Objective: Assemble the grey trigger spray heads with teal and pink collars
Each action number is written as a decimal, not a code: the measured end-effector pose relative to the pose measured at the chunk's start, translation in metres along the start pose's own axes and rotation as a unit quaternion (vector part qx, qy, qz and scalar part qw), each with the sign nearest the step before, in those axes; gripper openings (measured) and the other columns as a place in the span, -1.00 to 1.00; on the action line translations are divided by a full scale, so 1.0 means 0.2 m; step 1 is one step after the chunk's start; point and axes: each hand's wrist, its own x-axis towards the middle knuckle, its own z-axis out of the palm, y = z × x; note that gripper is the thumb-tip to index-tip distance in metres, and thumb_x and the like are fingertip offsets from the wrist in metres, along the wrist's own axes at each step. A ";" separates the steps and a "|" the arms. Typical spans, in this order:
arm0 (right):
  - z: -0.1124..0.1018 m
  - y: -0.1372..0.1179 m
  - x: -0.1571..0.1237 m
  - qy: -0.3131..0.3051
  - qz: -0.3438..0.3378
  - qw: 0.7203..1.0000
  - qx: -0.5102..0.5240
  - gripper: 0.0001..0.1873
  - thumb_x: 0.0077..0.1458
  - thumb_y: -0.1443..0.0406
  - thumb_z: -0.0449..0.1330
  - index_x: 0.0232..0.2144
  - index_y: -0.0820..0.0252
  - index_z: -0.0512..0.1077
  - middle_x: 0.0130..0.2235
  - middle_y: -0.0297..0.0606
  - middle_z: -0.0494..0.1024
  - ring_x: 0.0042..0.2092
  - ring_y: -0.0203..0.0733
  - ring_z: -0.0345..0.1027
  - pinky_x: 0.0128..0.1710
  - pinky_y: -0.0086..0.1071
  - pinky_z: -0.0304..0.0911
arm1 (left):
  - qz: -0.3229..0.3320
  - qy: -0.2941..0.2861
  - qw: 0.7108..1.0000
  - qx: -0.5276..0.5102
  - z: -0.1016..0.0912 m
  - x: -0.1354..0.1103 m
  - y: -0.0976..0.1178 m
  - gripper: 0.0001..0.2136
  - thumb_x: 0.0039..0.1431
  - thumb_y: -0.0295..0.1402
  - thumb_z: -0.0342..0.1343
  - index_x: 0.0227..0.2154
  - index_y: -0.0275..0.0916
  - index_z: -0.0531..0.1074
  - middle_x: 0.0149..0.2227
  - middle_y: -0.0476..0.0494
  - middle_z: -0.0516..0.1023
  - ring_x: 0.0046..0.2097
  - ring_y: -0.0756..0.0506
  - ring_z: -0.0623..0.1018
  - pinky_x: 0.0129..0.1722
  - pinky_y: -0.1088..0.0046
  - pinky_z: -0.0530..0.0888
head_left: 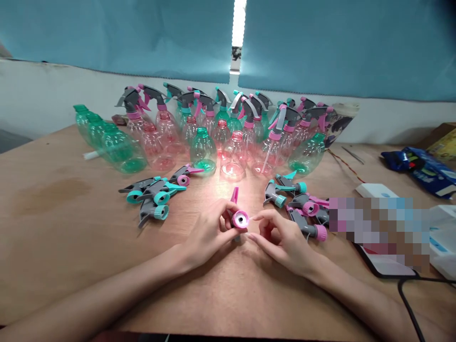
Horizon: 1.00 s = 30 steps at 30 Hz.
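Observation:
My left hand (210, 232) is closed around a spray trigger head with a pink collar (241, 220). The collar's open underside faces me, showing a white inside with a dark hole, and its pink lever points away. My right hand (285, 240) is just to the right of that collar, index finger and thumb apart, their tips close to its rim. Whether those tips touch the collar is hard to make out. Loose grey trigger heads with teal collars (153, 197) lie to the left. More, with teal and pink collars (302, 209), lie to the right.
Green and pink clear bottles (233, 161) stand in rows at the back, several fitted with trigger heads. Green bottles lean at the left (117, 147). On the right are a tablet-like device (388, 270), partly blurred, a black cable (404, 299) and a blue packet (420, 168).

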 end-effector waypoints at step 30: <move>-0.08 0.13 0.12 -0.101 0.139 0.965 -0.198 -0.22 0.17 -0.12 -0.06 0.25 0.23 0.08 0.33 0.08 -0.02 0.36 0.11 -0.25 0.25 0.10 -0.10 | -0.001 0.001 1.000 0.000 -0.02 -0.03 -0.02 -0.81 0.09 -0.40 0.22 -0.23 -0.19 0.39 -0.38 0.03 0.45 -0.46 0.04 0.41 -0.52 0.56 0.35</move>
